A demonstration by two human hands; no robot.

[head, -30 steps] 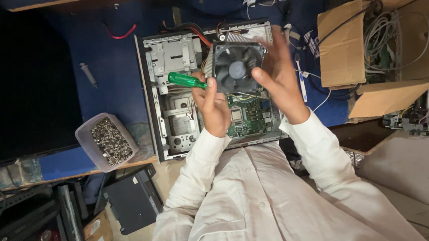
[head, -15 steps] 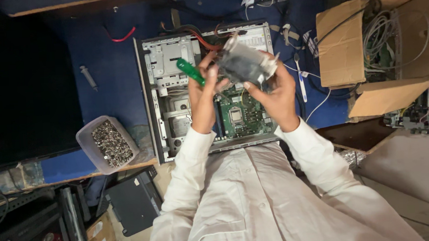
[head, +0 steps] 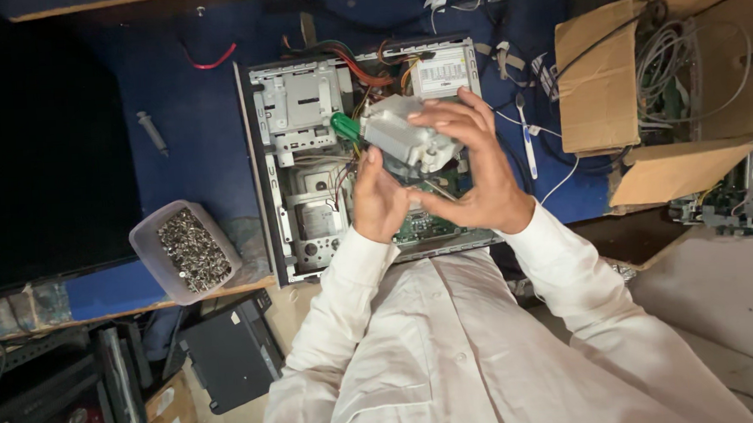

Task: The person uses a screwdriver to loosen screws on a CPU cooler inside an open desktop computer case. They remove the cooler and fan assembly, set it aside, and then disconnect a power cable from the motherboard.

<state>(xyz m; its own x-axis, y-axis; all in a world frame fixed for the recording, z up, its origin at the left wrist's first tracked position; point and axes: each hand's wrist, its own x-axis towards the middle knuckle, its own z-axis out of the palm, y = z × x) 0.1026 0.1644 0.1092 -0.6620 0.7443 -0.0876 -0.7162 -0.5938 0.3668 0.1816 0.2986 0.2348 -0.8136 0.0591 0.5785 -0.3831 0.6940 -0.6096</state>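
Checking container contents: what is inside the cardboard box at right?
The cardboard box holds tangled grey and black cables. Whatever lies beneath them is covered.

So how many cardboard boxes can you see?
2: an open cardboard box of cables at the right of the blue table, and a smaller cardboard box on the floor, lower left; others may be hidden.

My left hand [head: 380, 201] and right hand [head: 477, 168] hold a matt grey metal cooler [head: 407, 141]; the screwdriver [head: 345, 125] handle is glossy green plastic; the computer case [head: 305, 155] is dull bare metal; the box [head: 644, 77] is rough cardboard.
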